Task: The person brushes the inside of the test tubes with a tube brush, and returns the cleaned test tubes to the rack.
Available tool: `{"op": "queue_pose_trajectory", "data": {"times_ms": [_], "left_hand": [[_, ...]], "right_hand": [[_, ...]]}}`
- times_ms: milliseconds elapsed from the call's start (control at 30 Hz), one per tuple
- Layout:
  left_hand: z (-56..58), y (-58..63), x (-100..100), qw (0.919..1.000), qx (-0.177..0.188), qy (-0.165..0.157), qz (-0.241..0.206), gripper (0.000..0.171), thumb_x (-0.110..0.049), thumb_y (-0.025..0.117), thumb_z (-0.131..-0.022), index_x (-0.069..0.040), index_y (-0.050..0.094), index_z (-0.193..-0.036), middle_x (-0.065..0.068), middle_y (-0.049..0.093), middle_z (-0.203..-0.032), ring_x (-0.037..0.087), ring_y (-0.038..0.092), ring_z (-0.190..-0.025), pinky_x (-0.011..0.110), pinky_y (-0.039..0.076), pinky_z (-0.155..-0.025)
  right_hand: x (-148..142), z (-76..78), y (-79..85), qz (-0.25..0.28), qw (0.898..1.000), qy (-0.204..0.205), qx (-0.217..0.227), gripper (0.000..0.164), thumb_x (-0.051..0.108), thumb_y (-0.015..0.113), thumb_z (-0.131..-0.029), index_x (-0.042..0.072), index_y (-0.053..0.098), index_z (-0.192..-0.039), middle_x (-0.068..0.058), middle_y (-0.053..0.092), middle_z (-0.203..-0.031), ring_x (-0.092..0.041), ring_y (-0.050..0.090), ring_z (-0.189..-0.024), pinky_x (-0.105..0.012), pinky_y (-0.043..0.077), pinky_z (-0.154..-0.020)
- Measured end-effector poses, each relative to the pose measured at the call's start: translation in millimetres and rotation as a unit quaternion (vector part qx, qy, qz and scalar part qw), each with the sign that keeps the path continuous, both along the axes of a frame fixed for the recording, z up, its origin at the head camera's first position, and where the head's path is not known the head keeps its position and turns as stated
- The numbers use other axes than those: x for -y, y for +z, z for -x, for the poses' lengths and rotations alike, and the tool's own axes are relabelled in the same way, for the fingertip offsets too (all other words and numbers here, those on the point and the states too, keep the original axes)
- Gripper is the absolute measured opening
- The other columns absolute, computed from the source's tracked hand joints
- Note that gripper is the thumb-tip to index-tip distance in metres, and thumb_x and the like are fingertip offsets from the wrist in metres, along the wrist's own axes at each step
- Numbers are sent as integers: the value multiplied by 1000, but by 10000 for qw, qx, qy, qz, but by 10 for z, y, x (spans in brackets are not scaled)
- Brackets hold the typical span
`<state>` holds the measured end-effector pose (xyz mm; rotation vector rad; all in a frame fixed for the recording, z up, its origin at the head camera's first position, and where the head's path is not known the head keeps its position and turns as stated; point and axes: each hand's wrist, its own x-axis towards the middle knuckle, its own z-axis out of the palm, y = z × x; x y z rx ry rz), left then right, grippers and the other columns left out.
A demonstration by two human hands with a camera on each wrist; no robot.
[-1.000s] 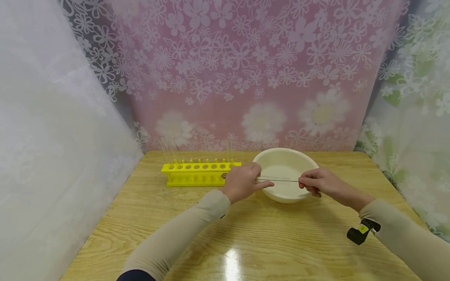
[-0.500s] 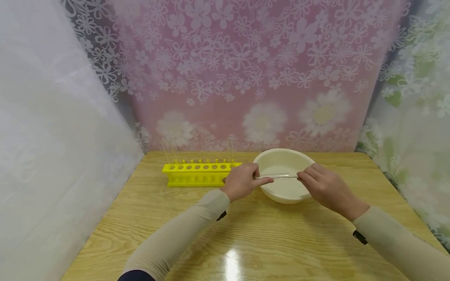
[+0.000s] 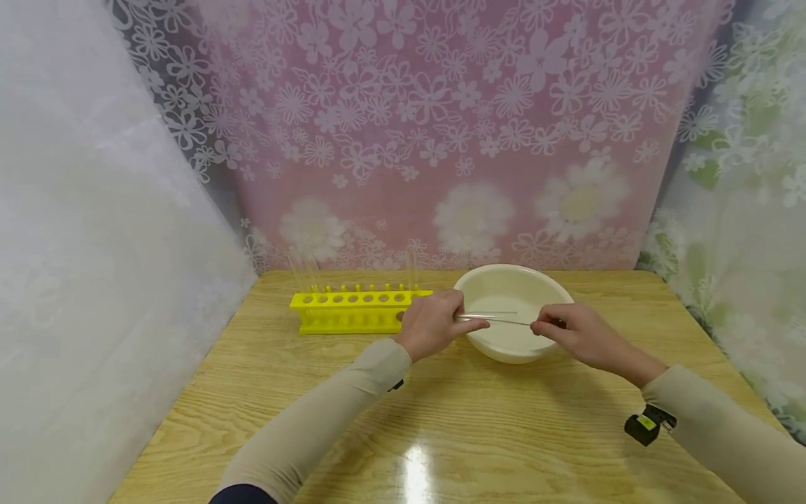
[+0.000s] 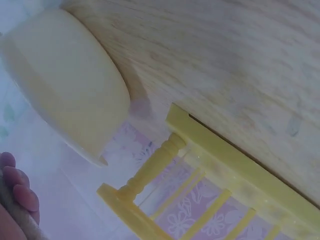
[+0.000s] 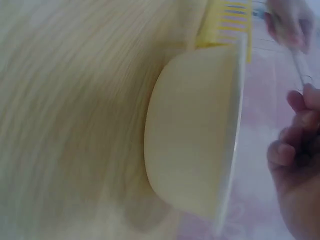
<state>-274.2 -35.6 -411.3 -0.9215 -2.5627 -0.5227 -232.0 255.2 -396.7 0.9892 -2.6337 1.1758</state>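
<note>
My left hand holds a clear glass test tube level over the cream-white basin, its thumb pointing right along the tube. Part of the tube is hidden in that hand. With thumb and fingertips, my right hand pinches the end of a thin wire-like rod. The rod runs left to the left hand, close along the tube; whether it lies inside cannot be told. In the right wrist view the rod stretches between both hands. Only some left fingers show in the left wrist view.
Left of the basin stands a yellow test tube rack, partly behind the left hand. Upright glass tubes stand at both its ends. Everything rests on a wooden table, with floral curtains behind and at the sides.
My right hand rolled over toward the left half a second ago, and has turned back now, still pinching the rod. The left hand has hardly moved.
</note>
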Motion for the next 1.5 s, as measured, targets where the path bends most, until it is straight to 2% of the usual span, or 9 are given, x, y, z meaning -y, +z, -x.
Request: {"op": "queue_pose_trajectory", "data": {"times_ms": [133, 233, 400, 567, 800, 933, 1167, 1333, 1500], "left_hand": [[-8, -13, -9, 9995, -247, -63, 189, 51, -70, 60, -87, -24, 44, -75, -11, 45, -63, 6, 33, -44, 20, 24, -39], [-19, -15, -19, 9996, -210, -108, 144, 51, -69, 61, -88, -24, 44, -74, -11, 45, -62, 6, 34, -44, 20, 25, -39], [-20, -7, -18, 9999, 152, -9, -45, 50, -69, 61, -88, -23, 47, -75, -9, 46, -62, 6, 35, -44, 21, 26, -40], [-6, 5, -14, 9991, 361, 19, -212, 50, -69, 60, -88, -22, 48, -77, -8, 48, -63, 7, 36, -45, 21, 26, -41], [-20, 17, -27, 9974, 621, -29, -370, 50, -70, 60, -87, -22, 50, -77, -7, 49, -65, 7, 39, -47, 21, 28, -42], [-19, 6, -27, 9984, 493, 52, -276, 50, -70, 60, -88, -22, 49, -76, -8, 49, -65, 7, 39, -46, 21, 28, -42], [-15, -4, -10, 9999, 102, 77, 46, 51, -71, 60, -87, -24, 47, -74, -10, 46, -63, 6, 35, -44, 21, 25, -40], [-25, -24, -7, 9996, -140, -95, 225, 51, -70, 61, -87, -24, 45, -74, -11, 45, -63, 6, 35, -45, 20, 25, -39], [-22, -36, -10, 9998, -46, -156, 138, 50, -70, 60, -88, -24, 45, -74, -11, 46, -63, 6, 36, -45, 20, 27, -39]], "right_hand": [[-33, 13, 17, 773, 9680, -105, 2387, 37, 24, 54, -106, -11, 61, -96, -3, 45, -62, -23, 34, -51, -38, 37, -50], [-48, 2, 12, 586, 9678, -344, 2425, 39, 29, 55, -105, -9, 65, -103, -3, 52, -69, -21, 40, -54, -38, 40, -52], [-32, -41, -27, -687, 9923, -575, -856, 33, 38, 63, -101, 10, 70, -116, 4, 64, -90, -10, 56, -73, -28, 47, -60], [0, -8, -41, -1388, 8907, -442, -4305, 44, 40, 47, -108, 2, 70, -107, -6, 66, -94, -21, 63, -80, -34, 54, -59], [-6, 29, -41, -1750, 8121, 80, -5566, 37, 7, 36, -110, -3, 67, -93, -14, 64, -86, -28, 64, -76, -40, 57, -62], [-7, 28, -26, -1713, 8385, 117, -5171, 40, 16, 35, -112, 2, 67, -91, -7, 63, -83, -21, 61, -72, -35, 55, -60], [2, -7, 41, -314, 9958, 11, -860, 18, 21, 65, -100, 12, 62, -85, 1, 59, -74, -4, 45, -59, -22, 40, -54], [-21, -12, 101, 987, 9591, -243, 2642, 30, 22, 62, -102, -2, 52, -87, -5, 40, -66, -27, 31, -56, -35, 39, -55], [8, -24, 61, 502, 9860, -443, 1528, 26, 26, 63, -101, 4, 60, -89, 1, 48, -67, -18, 38, -55, -31, 40, -54]]}}
